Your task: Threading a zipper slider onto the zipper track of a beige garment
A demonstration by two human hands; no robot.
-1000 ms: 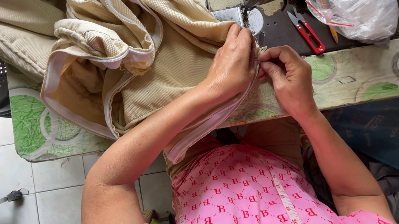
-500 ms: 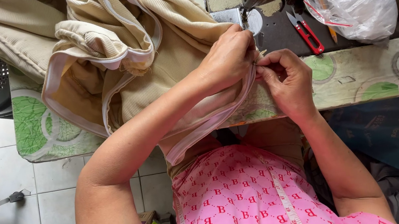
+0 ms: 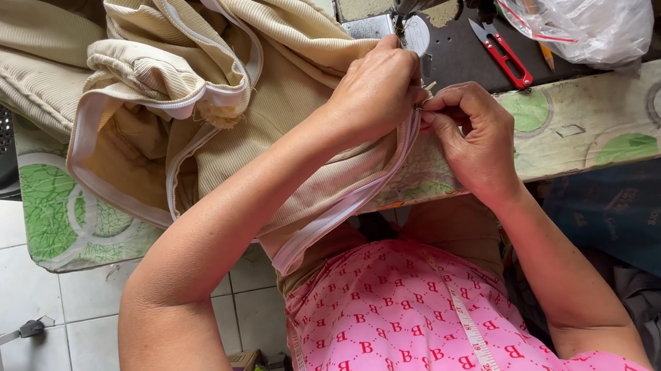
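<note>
Both hands are bunched at the desk (image 3: 597, 122) edge: beige fabric (image 3: 251, 110) is pressed under the left hand (image 3: 373, 89), and its pale trim (image 3: 350, 200) is pinched by the right hand (image 3: 474, 135) fingers, just beside red snips (image 3: 502, 54).

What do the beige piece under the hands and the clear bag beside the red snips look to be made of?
Beige piece: soft ribbed knit cloth, matte, judging by its fine parallel ridges and loose folds, edged with smooth pale tape. Both the left hand and right hand pinch that edge. Bag: thin glossy plastic film, crinkled and see-through.

Bunched beige fabric (image 3: 246, 77) (white-edged) on table
</note>
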